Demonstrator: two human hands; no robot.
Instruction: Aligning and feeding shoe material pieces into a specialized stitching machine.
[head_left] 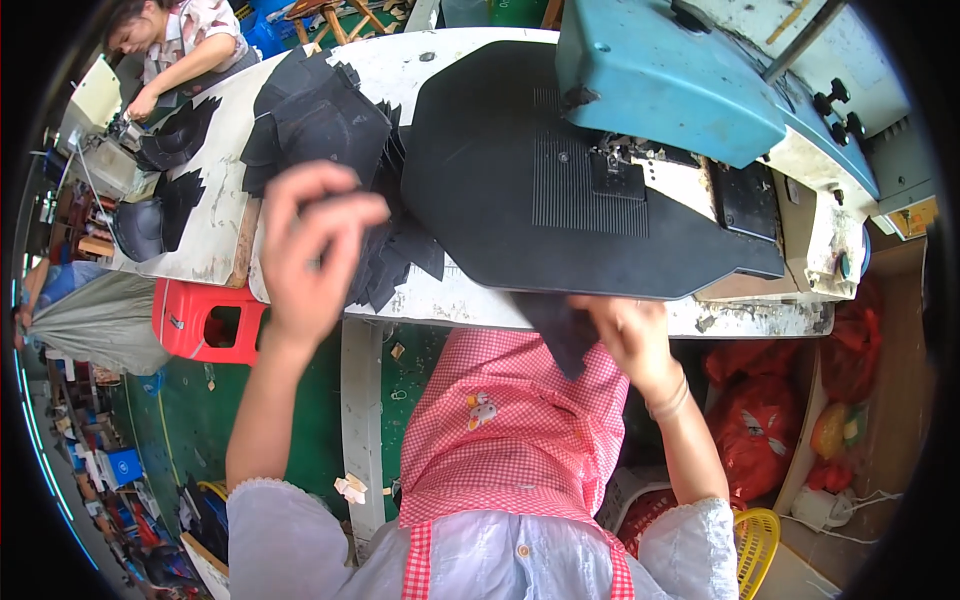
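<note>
My right hand [632,340] is closed on a dark, limp cut piece [560,330] that hangs below the near edge of the black machine plate [480,200]. My left hand [315,245] is raised beside a heap of black cut pieces [318,115], slightly blurred. Its fingers are bent but apart, and nothing shows between them. More black pieces [395,260] lie loosely between that hand and the plate. Above the plate reaches the blue head of a sewing machine [670,90], with its needle area [618,165] over the ribbed part.
A red plastic stool [205,320] stands left of the white worktable [455,290]. At the far left a co-worker [190,45] bends over another machine, near more black pieces [160,215]. Red bags [755,420] and a yellow basket [757,550] sit below right.
</note>
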